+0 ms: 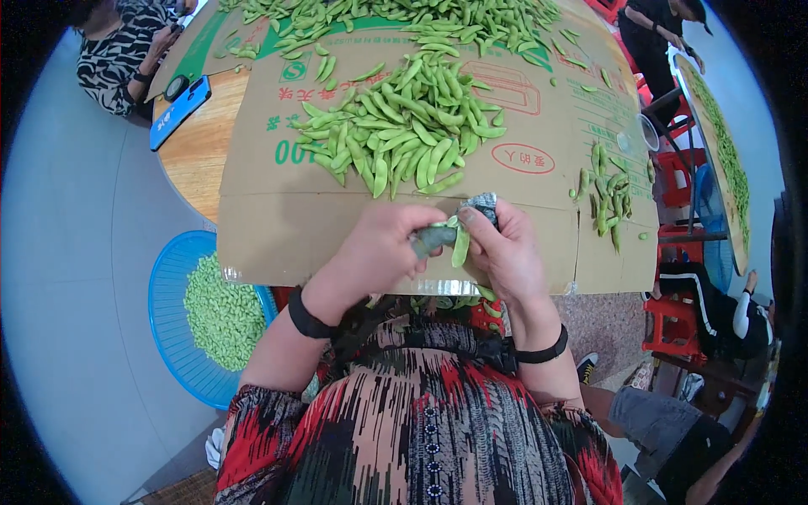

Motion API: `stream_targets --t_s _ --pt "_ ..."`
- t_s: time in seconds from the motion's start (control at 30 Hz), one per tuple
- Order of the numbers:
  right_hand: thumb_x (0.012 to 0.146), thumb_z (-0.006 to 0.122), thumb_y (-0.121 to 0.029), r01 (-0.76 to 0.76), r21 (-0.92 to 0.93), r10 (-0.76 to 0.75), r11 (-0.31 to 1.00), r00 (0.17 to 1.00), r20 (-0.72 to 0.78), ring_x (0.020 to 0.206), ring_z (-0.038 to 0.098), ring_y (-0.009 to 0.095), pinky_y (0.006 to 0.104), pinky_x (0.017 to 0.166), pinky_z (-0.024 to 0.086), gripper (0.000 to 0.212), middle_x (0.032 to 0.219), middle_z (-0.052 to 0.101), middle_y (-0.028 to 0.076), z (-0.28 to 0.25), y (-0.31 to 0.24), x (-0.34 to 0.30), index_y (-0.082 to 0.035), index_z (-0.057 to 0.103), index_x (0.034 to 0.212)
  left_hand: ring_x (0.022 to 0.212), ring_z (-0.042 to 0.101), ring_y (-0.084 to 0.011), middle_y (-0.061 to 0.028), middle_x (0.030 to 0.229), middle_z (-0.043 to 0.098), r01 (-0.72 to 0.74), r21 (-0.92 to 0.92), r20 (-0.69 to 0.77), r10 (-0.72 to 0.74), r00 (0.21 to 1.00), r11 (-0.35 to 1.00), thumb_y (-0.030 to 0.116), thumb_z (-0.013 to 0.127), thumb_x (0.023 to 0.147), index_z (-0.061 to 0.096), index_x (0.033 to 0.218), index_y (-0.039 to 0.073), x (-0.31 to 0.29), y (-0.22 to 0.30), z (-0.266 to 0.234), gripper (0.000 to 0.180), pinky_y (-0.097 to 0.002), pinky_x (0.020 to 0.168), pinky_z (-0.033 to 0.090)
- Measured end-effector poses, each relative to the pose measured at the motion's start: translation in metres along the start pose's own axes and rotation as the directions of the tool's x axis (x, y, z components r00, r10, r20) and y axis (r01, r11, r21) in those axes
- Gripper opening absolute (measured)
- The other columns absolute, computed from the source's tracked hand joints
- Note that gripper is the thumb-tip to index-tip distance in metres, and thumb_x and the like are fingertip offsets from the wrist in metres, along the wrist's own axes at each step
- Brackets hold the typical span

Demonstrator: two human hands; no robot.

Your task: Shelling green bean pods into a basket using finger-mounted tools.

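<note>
Over the near edge of the cardboard my two hands meet at one green soybean pod [460, 248], which hangs pointing down between them. My right hand [512, 252] pinches the pod between thumb and fingers. From the other side my left hand [383, 244] closes on its upper end, where a bit of pale green shows. Dark grey-green wraps cover a left fingertip and a right finger. Just beyond my hands lies a heap of whole pods [412, 118]. To the right sits a smaller group of darker, browned pods [610, 198].
A blue basket [160, 286] of shelled beans [220, 316] stands low at the left. A flattened cardboard sheet [278, 227] covers the wooden table [198, 172], with a blue phone [179, 112] at its left. More pods [421, 17] lie at the far side. Other people and red stools [673, 324] are around.
</note>
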State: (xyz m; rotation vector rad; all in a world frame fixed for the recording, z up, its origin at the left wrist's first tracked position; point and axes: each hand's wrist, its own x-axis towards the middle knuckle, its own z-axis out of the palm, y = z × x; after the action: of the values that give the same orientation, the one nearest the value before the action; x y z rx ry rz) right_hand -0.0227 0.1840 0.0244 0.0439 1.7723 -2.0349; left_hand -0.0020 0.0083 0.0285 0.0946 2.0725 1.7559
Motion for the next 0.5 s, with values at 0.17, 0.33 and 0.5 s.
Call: stream_targets --t_s 0.17,0.33,0.5 --pt "0.089 0.056 -0.014 -0.001 0.123 0.001 0.992 1.0 0.001 0.043 0.032 0.001 0.0186 0.039 0.023 0.011 0.055 0.042 -0.008 -0.002 -0.003 0.001 -0.006 0.058 0.081 0.056 0.054 -0.0063 0.0001 0.075 0.06 -0.174 -0.444 -0.212 0.085 0.973 0.879 0.006 0.056 0.085 0.063 0.105 0.003 0.0 -0.017 -0.007 0.021 -0.0197 0.049 0.042" --pt "0.09 0.053 -0.015 -0.102 0.083 0.096 0.991 0.992 0.078 0.04 0.031 0.001 0.0177 0.037 0.022 0.013 0.054 0.042 -0.008 0.006 -0.012 -0.004 -0.006 0.057 0.081 0.063 0.051 -0.0049 0.0 0.078 0.059 -0.449 -0.108 -0.265 0.41 0.873 0.887 0.005 0.065 0.08 0.063 0.103 0.005 0.004 -0.02 0.009 0.024 -0.0192 0.054 0.042" --pt "0.09 0.052 -0.015 -0.281 0.392 0.217 0.876 0.955 0.2 0.037 0.031 0.002 0.0177 0.035 0.022 0.015 0.053 0.042 -0.006 0.003 -0.008 -0.003 -0.007 0.054 0.079 0.068 0.053 -0.0057 -0.0003 0.077 0.057 -0.539 0.201 -0.273 0.575 0.772 0.818 0.005 0.067 0.077 0.064 0.097 0.007 0.0 -0.011 0.007 0.021 -0.0196 0.054 0.041"
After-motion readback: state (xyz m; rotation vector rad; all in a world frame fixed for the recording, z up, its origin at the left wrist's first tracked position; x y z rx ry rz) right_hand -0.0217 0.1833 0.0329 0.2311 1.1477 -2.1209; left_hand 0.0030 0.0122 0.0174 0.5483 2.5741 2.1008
